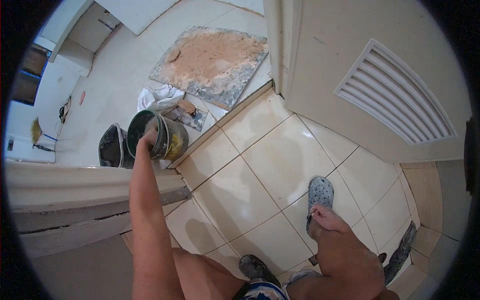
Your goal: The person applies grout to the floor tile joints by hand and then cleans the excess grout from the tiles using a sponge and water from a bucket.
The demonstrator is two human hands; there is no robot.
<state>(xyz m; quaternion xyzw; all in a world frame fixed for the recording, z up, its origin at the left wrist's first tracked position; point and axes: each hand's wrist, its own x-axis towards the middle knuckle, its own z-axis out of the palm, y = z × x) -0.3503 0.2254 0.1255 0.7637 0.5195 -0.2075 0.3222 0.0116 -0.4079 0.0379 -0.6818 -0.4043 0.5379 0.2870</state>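
My left hand (148, 136) reaches into the mouth of a dark green bucket (175, 140), which has a yellow mark on its side. The bucket leans toward me at the doorway, and its inside is dark. My left fingers are blurred in there, so what they touch is hidden. My right hand (327, 218) is low on the right, above a grey clog (320, 191) on my foot. Its fingers are curled in, with no object visible in them.
A board (235, 92) with brown powdery material lies beyond the threshold. Beside the bucket are a black container (111, 146), a white sack (159, 96) and a small slab (196, 120). A louvred door (320, 65) stands at right; a broom (36, 131) is far left.
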